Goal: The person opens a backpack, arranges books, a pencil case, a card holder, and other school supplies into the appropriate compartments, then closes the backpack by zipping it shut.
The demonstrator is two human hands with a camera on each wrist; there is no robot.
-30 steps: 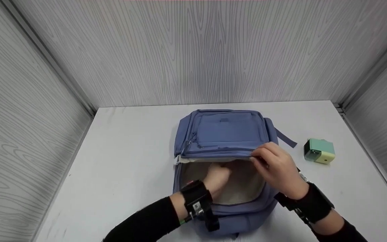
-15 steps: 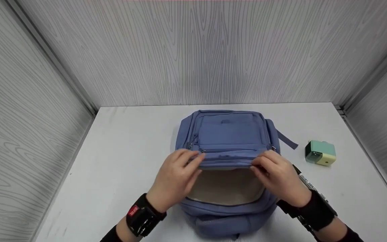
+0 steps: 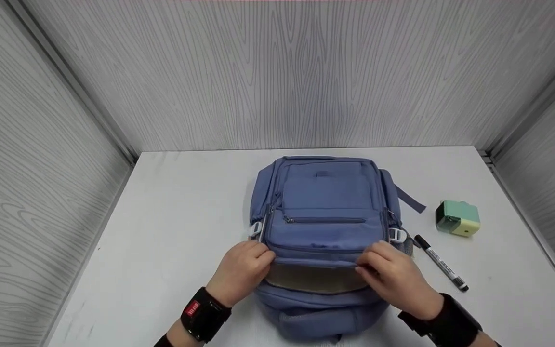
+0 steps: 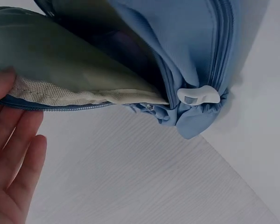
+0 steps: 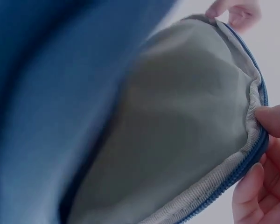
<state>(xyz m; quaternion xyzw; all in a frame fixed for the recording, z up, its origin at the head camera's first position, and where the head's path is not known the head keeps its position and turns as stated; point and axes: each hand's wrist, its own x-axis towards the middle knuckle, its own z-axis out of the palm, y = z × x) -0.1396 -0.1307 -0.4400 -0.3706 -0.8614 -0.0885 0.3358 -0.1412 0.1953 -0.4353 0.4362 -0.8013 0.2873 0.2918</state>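
A blue backpack (image 3: 325, 193) lies on the white table with its main compartment partly open toward the front. My left hand (image 3: 241, 270) pinches the left end of the flap's zippered edge; in the left wrist view the thumb of that hand (image 4: 14, 158) lies on the beige seam binding (image 4: 60, 94). At the flap's right end my right hand (image 3: 398, 277) pinches the same edge, and the right wrist view shows this hand (image 5: 268, 172) with thumb and fingers on either side of the zipper. Grey-green lining (image 5: 186, 107) shows inside. The bottom of the compartment is hidden.
Right of the backpack, a black-and-white marker (image 3: 441, 262) lies on the table (image 3: 171, 217) near my right hand. Farther back is a small green and yellow box-shaped object (image 3: 458, 218). A blue strap (image 3: 410, 198) sticks out beside the backpack. Wood-grain panels (image 3: 306, 72) stand around the table.
My left hand has come out of the compartment and taken hold of the flap's left end. Both hands have drawn the flap toward the front, narrowing the opening. The marker is now uncovered.
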